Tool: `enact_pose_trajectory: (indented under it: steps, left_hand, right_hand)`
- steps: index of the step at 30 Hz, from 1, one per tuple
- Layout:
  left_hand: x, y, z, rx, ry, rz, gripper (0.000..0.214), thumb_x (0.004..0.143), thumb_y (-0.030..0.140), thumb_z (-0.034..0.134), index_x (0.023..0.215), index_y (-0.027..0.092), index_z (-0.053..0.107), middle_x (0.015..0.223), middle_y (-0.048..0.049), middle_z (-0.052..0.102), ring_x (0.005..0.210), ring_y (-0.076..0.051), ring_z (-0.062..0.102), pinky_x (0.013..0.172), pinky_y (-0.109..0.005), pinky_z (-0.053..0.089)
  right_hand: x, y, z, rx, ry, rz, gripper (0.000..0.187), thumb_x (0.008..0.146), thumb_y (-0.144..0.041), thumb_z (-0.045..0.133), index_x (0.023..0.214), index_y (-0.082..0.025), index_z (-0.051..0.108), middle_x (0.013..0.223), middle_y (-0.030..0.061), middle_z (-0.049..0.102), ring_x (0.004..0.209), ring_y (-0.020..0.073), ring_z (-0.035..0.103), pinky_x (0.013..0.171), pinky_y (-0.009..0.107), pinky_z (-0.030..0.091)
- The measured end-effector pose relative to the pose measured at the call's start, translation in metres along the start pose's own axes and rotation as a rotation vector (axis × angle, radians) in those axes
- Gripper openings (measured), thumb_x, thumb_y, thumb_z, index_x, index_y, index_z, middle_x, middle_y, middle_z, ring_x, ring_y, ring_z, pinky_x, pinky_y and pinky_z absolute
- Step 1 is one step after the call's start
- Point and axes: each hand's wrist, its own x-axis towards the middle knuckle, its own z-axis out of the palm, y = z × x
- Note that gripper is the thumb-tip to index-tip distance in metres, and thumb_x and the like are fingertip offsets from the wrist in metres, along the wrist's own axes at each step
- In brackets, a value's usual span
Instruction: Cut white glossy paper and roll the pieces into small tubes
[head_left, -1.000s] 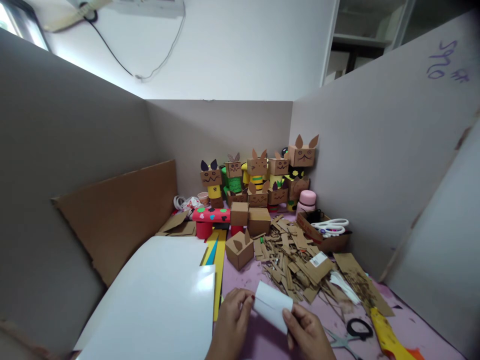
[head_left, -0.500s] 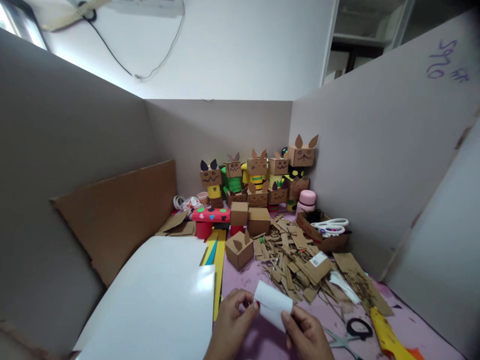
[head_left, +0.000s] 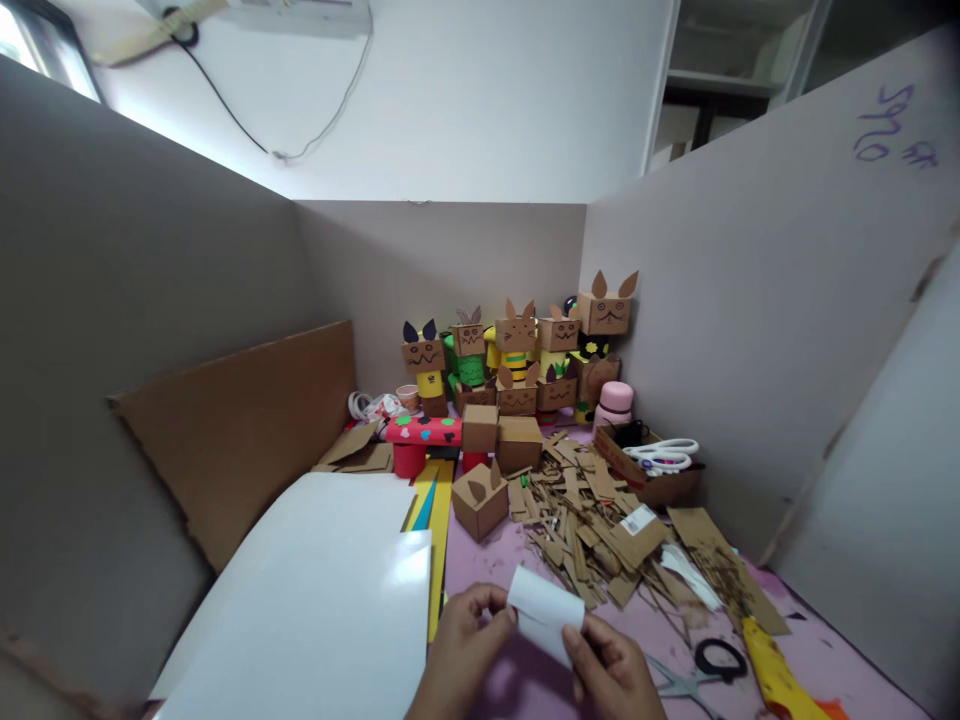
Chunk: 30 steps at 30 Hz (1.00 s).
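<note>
Between my hands is a piece of white paper (head_left: 546, 606), curled over into a roll at its upper edge. My left hand (head_left: 471, 640) pinches its left end between thumb and fingers. At the lower right edge, my right hand (head_left: 611, 665) grips it with the thumb on the near face. The paper is held just above the pink table surface (head_left: 491, 570). Beyond it stands a small cardboard box with pointed ears (head_left: 480, 503). Scissors with a black handle (head_left: 705, 672) lie close to my right hand.
Large white sheets (head_left: 315, 590) cover the left side, over yellow paper (head_left: 442, 520). Cardboard scraps (head_left: 585, 520) are heaped at right, before a box (head_left: 660, 485) holding white-handled scissors (head_left: 664, 455). Cardboard animal figures (head_left: 516, 335), a red spotted piece (head_left: 424, 431) and a pink bottle (head_left: 615, 402) stand behind.
The rolled edge of the paper has tilted and dipped very slightly between my fingers. Both hands keep their hold, and the view has shifted a little.
</note>
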Motion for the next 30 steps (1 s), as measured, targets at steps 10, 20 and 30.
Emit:
enact_pose_trajectory:
  steps: [10, 20, 30]
  left_hand:
    - [0.0010, -0.0017, 0.0047, -0.015, 0.024, -0.074, 0.015, 0.066, 0.026, 0.059, 0.061, 0.013, 0.065, 0.054, -0.0009, 0.060, 0.051, -0.013, 0.051, 0.051, -0.024, 0.036]
    - [0.0031, 0.0015, 0.0060, -0.033, 0.042, -0.088, 0.013, 0.057, 0.018, 0.052, 0.053, 0.014, 0.063, 0.052, -0.0005, 0.060, 0.052, -0.014, 0.049, 0.053, -0.025, 0.035]
    - [0.0026, -0.0034, 0.0042, -0.062, -0.025, -0.083, 0.018, 0.061, 0.031, 0.066, 0.067, 0.014, 0.065, 0.057, 0.0004, 0.059, 0.054, -0.013, 0.048, 0.051, -0.023, 0.034]
  right_hand:
    - [-0.0046, 0.0045, -0.0029, -0.234, 0.094, -0.232, 0.050, 0.084, -0.058, 0.049, 0.070, -0.015, 0.070, 0.059, 0.0031, 0.059, 0.056, 0.0171, 0.053, 0.053, 0.025, 0.039]
    - [-0.0037, 0.0085, -0.0015, -0.192, 0.052, -0.177, 0.053, 0.084, -0.060, 0.050, 0.066, -0.014, 0.068, 0.051, -0.0015, 0.047, 0.047, 0.0133, 0.045, 0.046, 0.024, 0.031]
    - [0.0023, 0.0048, -0.0023, -0.018, 0.018, -0.008, 0.061, 0.075, -0.071, 0.054, 0.071, -0.012, 0.068, 0.042, -0.0036, 0.045, 0.041, 0.0113, 0.043, 0.045, 0.023, 0.028]
